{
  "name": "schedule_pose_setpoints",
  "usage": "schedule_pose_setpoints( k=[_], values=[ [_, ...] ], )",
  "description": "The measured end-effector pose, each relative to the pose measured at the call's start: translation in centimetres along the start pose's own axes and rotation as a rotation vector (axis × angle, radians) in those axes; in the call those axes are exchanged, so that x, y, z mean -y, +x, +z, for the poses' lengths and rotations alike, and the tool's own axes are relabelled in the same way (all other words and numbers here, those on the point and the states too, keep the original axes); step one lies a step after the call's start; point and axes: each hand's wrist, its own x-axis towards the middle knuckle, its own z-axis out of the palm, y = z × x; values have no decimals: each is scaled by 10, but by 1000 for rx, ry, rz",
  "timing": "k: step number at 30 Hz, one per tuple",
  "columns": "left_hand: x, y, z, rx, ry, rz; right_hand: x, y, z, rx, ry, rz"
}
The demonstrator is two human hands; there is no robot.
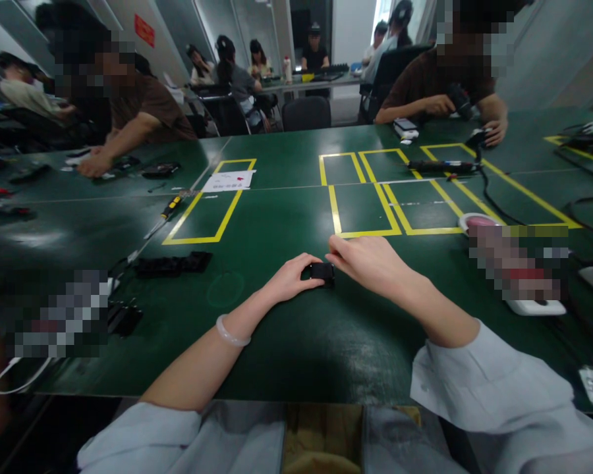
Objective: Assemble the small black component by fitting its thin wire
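My left hand is closed around the left side of a small black block-shaped part, thumb in front and fingers behind. The part rests on or just above the green table; I cannot tell which. My right hand is curled into a pinch at the part's right upper edge. Whatever its fingertips hold, if anything, is hidden from view. Around my left wrist sits a pale bangle.
Yellow tape outlines mark the table, with a paper sheet on one. To the left lie black strips and a yellow-black screwdriver. A white-edged device and black cable are right. Co-workers sit opposite, one holding a dark power tool.
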Motion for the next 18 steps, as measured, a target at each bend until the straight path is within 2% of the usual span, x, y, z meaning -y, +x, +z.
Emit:
schedule_pose_setpoints(
  k=[9, 18],
  values=[
    [0, -1, 0, -5, -9, 22, 1, -3, 1, -59, 86, -48],
    [0, -1, 0, -7, -11, 14, 3, -4, -3, -18, 45, -61]
  ],
)
